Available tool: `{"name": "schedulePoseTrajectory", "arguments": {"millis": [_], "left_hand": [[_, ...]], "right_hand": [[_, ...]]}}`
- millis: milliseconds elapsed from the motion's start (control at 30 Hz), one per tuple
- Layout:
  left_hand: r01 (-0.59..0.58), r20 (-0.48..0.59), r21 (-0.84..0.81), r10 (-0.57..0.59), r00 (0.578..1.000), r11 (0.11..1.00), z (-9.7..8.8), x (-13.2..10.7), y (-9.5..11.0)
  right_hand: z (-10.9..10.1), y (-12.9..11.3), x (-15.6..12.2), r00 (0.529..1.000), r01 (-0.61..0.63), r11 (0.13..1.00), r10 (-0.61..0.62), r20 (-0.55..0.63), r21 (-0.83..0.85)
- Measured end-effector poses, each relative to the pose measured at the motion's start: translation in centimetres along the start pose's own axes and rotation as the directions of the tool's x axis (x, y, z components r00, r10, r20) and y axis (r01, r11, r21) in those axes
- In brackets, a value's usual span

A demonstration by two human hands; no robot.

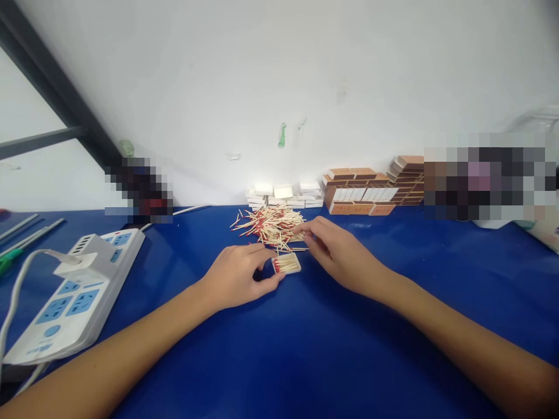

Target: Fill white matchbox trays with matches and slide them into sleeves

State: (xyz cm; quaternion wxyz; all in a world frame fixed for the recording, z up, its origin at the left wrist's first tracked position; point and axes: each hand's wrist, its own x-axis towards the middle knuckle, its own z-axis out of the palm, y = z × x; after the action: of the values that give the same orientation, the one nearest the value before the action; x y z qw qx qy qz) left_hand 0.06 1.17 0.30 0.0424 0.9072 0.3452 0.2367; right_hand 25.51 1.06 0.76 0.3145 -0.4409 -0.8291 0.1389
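My left hand grips a small white matchbox tray between thumb and fingers, low over the blue table. Several red-tipped matches lie side by side in the tray. Just beyond it is a loose heap of matches, their red heads pointing various ways. My right hand is at the heap's right edge, with thumb and fingertips drawn close together among the matchsticks. Whatever is between those fingertips is too small to make out.
Stacked white trays stand behind the heap against the wall. To their right are piled brown matchboxes. A white power strip with a plugged-in adapter and cable lies at the left, near my left forearm. Blurred patches cover things on both sides.
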Motion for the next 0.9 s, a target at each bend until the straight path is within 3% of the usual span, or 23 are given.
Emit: {"name": "schedulePoseTrajectory", "arguments": {"millis": [167,400,533,700,800,900], "left_hand": [[0.054,-0.109,-0.014,-0.055,0.992,0.998,0.1,0.0,-0.1],[0.033,-0.112,-0.046,-0.038,0.993,0.998,0.0,-0.1,0.0],[0.02,-0.135,-0.053,-0.027,0.99,0.998,0.0,-0.1,0.1],[0.0,-0.064,-0.03,-0.001,0.998,1.0,-0.1,-0.1,0.2],[-0.083,0.027,-0.039,0.085,0.996,0.996,-0.1,-0.2,0.4],[-0.118,0.08,-0.038,0.12,0.989,0.992,-0.2,-0.3,0.5]], "right_hand": [[-0.5,-1.1,0.3,0.978,-0.205,0.904,0.199,0.055,0.376],[-0.6,-1.6,0.6,0.952,-0.273,0.794,0.303,0.036,0.544],[-0.1,-1.1,0.5,0.967,-0.251,0.877,0.244,0.071,0.408],[-0.1,0.7,0.3,0.987,-0.152,0.983,0.155,-0.03,0.103],[0.3,1.7,0.2,0.995,-0.095,0.995,0.097,0.034,-0.042],[0.7,2.4,0.2,0.992,-0.075,0.995,0.081,0.1,-0.065]]}}
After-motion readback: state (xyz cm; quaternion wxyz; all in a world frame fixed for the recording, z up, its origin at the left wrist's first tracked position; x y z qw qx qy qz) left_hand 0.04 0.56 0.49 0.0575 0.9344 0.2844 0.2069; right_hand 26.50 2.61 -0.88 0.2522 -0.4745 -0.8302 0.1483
